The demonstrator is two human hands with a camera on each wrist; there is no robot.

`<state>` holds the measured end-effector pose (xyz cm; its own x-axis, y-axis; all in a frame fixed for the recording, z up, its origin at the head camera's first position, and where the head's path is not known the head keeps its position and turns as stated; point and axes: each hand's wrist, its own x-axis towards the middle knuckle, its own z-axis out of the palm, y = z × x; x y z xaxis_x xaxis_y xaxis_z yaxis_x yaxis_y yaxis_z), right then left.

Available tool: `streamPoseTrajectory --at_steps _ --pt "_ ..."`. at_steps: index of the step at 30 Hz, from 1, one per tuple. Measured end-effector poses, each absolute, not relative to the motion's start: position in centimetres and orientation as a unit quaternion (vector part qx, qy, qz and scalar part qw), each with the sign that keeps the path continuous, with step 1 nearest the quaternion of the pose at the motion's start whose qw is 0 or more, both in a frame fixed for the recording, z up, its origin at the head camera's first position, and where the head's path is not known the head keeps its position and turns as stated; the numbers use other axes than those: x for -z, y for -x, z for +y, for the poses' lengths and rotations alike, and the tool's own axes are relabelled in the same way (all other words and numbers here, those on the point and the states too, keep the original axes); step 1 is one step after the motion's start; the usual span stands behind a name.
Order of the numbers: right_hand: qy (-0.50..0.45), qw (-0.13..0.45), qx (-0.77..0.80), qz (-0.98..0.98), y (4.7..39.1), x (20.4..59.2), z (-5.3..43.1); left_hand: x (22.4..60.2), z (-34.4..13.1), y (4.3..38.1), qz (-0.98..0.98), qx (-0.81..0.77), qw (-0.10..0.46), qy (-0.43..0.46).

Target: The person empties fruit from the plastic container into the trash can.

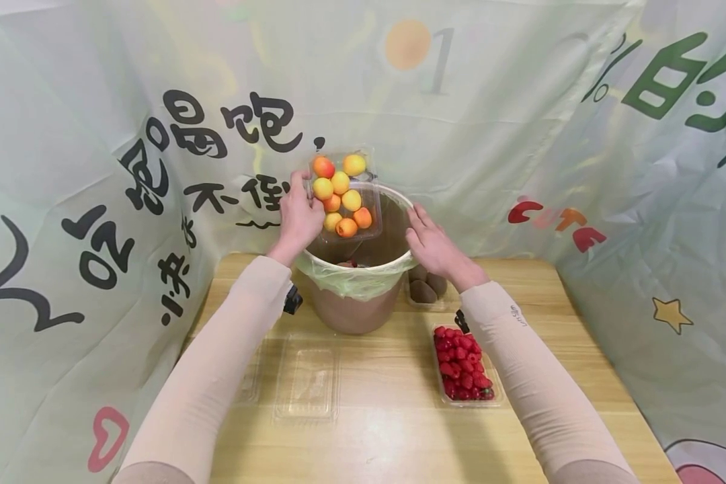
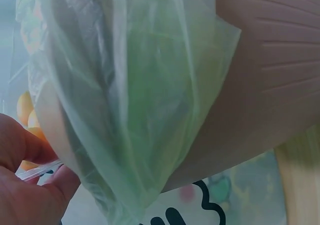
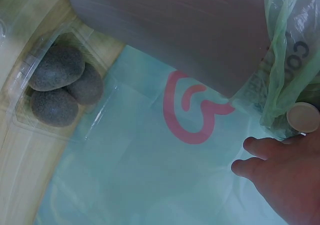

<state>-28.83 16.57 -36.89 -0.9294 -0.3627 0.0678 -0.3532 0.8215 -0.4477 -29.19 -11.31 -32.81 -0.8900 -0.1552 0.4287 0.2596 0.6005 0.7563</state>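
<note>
My left hand (image 1: 301,216) grips the side of a see-through plastic box (image 1: 372,214) of apricots (image 1: 340,183). The box is tilted over the mouth of a brown bin (image 1: 355,308), and the yellow and orange fruit shows from above. A pale green bag (image 2: 150,85) lines the bin and hangs over its outside. At the bin's right rim (image 1: 404,259), my right hand (image 1: 433,247) rests with its fingers stretched out. In the right wrist view the fingertips (image 3: 245,166) stick out beside the rim. Most of the bin's inside is hidden.
A see-through box of kiwis (image 3: 56,67) stands right of the bin. Nearer on the table (image 1: 393,410) is a box of raspberries (image 1: 460,359). At the front left lies a see-through plastic box (image 1: 307,383), with another partly behind my left arm. Printed cloth (image 1: 490,101) hangs around the table.
</note>
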Motion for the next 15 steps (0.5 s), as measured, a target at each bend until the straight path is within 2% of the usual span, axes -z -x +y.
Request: streamPoseTrajectory --at_steps 15 --pt "0.187 0.013 0.236 0.953 28.95 36.95 16.56 32.93 -11.42 29.09 -0.852 0.462 0.243 0.052"
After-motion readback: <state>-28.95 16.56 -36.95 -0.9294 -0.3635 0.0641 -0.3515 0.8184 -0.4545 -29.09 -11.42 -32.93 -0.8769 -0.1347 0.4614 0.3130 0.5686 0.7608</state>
